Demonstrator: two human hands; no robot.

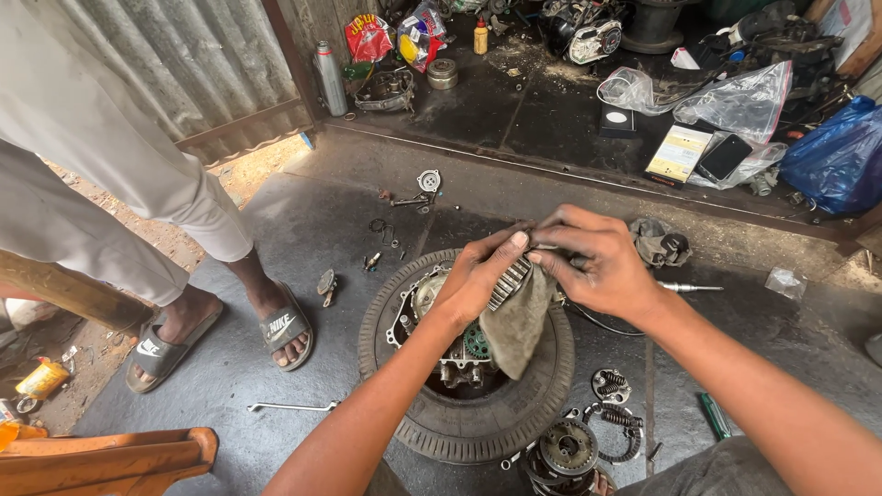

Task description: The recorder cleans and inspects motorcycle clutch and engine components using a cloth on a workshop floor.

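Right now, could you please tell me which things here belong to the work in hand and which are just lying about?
In hand:
left hand and right hand holding a toothed metal gear in a grey rag
engine part resting in the tyre

Lying about:
spanner
spray can
blue bag
phone
clutch springs

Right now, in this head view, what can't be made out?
- Toothed metal part: mostly wrapped by the left hand, right hand and grey rag; full shape hidden.
- Engine parts inside the tyre: partly behind rag and forearms.
- Clutch assembly: cut off by the bottom edge.
- Standing person's leg: cut off by the top edge.
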